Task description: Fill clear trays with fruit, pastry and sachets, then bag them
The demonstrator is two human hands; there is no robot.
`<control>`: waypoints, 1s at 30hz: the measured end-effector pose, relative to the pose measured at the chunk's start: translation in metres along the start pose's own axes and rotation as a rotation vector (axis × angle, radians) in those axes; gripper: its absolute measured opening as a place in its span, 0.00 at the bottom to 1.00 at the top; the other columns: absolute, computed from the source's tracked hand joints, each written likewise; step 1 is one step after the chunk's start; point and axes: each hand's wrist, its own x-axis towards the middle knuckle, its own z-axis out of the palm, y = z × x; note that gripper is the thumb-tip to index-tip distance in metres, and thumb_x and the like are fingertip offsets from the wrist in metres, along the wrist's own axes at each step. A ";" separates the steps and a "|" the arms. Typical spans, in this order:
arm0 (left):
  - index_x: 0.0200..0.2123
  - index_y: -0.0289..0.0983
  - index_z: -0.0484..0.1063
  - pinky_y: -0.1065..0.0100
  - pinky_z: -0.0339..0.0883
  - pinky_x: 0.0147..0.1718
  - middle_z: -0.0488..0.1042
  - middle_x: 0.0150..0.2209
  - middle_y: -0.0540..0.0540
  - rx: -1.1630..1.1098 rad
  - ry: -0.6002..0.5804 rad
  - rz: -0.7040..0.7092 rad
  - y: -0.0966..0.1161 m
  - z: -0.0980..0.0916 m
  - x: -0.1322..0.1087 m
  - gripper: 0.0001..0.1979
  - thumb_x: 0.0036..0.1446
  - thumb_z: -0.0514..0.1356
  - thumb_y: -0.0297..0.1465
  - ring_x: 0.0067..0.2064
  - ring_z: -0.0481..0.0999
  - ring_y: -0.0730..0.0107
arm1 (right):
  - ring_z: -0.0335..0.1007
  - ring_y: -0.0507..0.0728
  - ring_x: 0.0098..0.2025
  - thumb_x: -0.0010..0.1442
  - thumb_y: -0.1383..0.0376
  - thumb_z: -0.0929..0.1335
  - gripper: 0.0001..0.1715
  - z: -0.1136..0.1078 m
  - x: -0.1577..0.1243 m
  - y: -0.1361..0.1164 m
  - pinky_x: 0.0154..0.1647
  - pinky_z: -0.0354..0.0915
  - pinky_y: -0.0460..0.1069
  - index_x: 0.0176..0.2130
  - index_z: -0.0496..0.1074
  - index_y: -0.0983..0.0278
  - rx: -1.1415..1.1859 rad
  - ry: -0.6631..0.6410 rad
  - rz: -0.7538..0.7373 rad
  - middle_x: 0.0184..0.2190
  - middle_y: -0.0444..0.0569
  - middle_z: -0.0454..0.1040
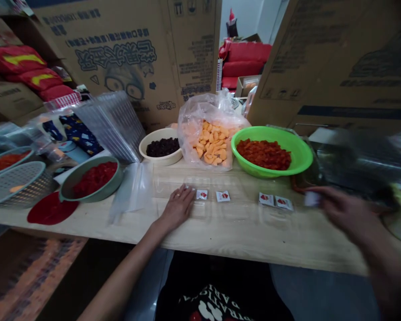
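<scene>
My left hand [177, 206] lies with its fingers flat on the clear plastic trays [234, 213], beside a small white packet [202, 195] with a red mark. Another such packet [223, 196] sits in a tray a little to the right, and two more packets [276, 201] lie side by side further right. My right hand [342, 211], smeared by motion, is at the right of the table with a small white packet [311, 199] pinched at its fingertips. The trays are see-through, so their edges are hard to make out.
Along the back stand a cream bowl [143, 150] of dark pieces, a plastic bag [190, 120] of orange pieces and a green basin [305, 154] of red-orange pieces. Leftward are a grey-green bowl [118, 180], a red lid [53, 209], a basket [36, 178] and stacked clear trays [112, 127].
</scene>
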 end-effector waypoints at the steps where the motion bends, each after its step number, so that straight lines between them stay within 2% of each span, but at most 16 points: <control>1: 0.64 0.36 0.62 0.50 0.57 0.64 0.63 0.66 0.38 0.001 0.000 0.013 -0.001 0.004 0.000 0.23 0.70 0.48 0.33 0.70 0.56 0.52 | 0.73 0.58 0.30 0.57 0.71 0.63 0.20 0.027 0.008 -0.020 0.32 0.67 0.51 0.45 0.78 0.63 0.047 -0.100 -0.078 0.34 0.54 0.79; 4: 0.64 0.35 0.63 0.52 0.61 0.61 0.66 0.64 0.36 0.006 -0.017 -0.004 0.004 0.009 -0.001 0.22 0.70 0.47 0.32 0.66 0.64 0.54 | 0.73 0.59 0.38 0.51 0.77 0.61 0.25 0.099 0.028 -0.075 0.41 0.68 0.51 0.43 0.78 0.65 0.080 -0.171 -0.327 0.36 0.54 0.78; 5: 0.64 0.35 0.63 0.52 0.62 0.60 0.65 0.64 0.35 0.007 -0.026 -0.021 0.007 0.009 -0.001 0.23 0.70 0.47 0.33 0.65 0.65 0.54 | 0.72 0.59 0.40 0.51 0.78 0.61 0.25 0.116 0.034 -0.087 0.43 0.68 0.51 0.43 0.79 0.66 0.055 -0.185 -0.387 0.36 0.54 0.77; 7: 0.66 0.36 0.60 0.52 0.62 0.61 0.60 0.67 0.35 0.012 -0.034 -0.055 0.012 0.006 -0.004 0.24 0.71 0.45 0.35 0.67 0.61 0.54 | 0.71 0.60 0.43 0.50 0.78 0.61 0.27 0.135 0.042 -0.098 0.46 0.68 0.53 0.45 0.78 0.68 0.008 -0.196 -0.473 0.39 0.56 0.76; 11: 0.71 0.36 0.50 0.50 0.51 0.67 0.45 0.73 0.37 0.035 -0.056 -0.051 0.019 0.000 -0.011 0.31 0.71 0.45 0.43 0.73 0.43 0.52 | 0.68 0.63 0.55 0.59 0.75 0.59 0.28 0.134 0.041 -0.088 0.58 0.64 0.58 0.56 0.72 0.71 -0.026 -0.135 -0.515 0.55 0.63 0.71; 15: 0.71 0.37 0.49 0.50 0.44 0.69 0.46 0.73 0.40 0.028 -0.151 0.024 0.017 0.001 -0.010 0.35 0.69 0.44 0.50 0.73 0.42 0.52 | 0.51 0.67 0.69 0.68 0.64 0.58 0.31 0.135 0.018 -0.081 0.65 0.54 0.65 0.68 0.59 0.65 -0.196 -0.246 -0.622 0.70 0.59 0.54; 17: 0.71 0.37 0.49 0.50 0.44 0.69 0.46 0.73 0.39 0.027 -0.173 0.032 0.016 0.000 -0.004 0.35 0.69 0.44 0.50 0.73 0.43 0.52 | 0.46 0.69 0.71 0.69 0.62 0.58 0.32 0.145 0.003 -0.085 0.65 0.51 0.69 0.69 0.56 0.62 -0.281 -0.278 -0.615 0.71 0.56 0.50; 20: 0.72 0.40 0.47 0.46 0.42 0.69 0.44 0.73 0.40 0.017 -0.181 0.045 0.022 -0.001 0.011 0.36 0.68 0.45 0.52 0.73 0.40 0.48 | 0.44 0.71 0.71 0.69 0.60 0.58 0.34 0.159 -0.014 -0.097 0.64 0.51 0.71 0.70 0.53 0.62 -0.342 -0.239 -0.524 0.72 0.57 0.48; 24: 0.73 0.46 0.41 0.39 0.38 0.68 0.38 0.74 0.42 -0.057 -0.233 0.185 0.048 0.001 0.030 0.39 0.65 0.46 0.56 0.73 0.35 0.44 | 0.45 0.71 0.71 0.69 0.59 0.57 0.33 0.153 -0.022 -0.107 0.63 0.52 0.71 0.71 0.53 0.60 -0.370 -0.159 -0.432 0.72 0.58 0.48; 27: 0.73 0.46 0.39 0.34 0.34 0.67 0.38 0.74 0.42 -0.108 -0.272 0.210 0.066 0.007 0.035 0.41 0.64 0.43 0.58 0.73 0.34 0.41 | 0.45 0.73 0.71 0.70 0.58 0.55 0.32 0.137 -0.026 -0.094 0.62 0.51 0.73 0.69 0.57 0.59 -0.438 -0.070 -0.270 0.71 0.58 0.50; 30: 0.73 0.46 0.39 0.33 0.34 0.66 0.37 0.74 0.42 -0.128 -0.269 0.184 0.077 0.014 0.032 0.41 0.64 0.43 0.59 0.73 0.33 0.41 | 0.49 0.75 0.69 0.69 0.56 0.56 0.31 0.131 -0.030 -0.065 0.60 0.53 0.74 0.68 0.61 0.57 -0.497 -0.065 -0.125 0.69 0.59 0.55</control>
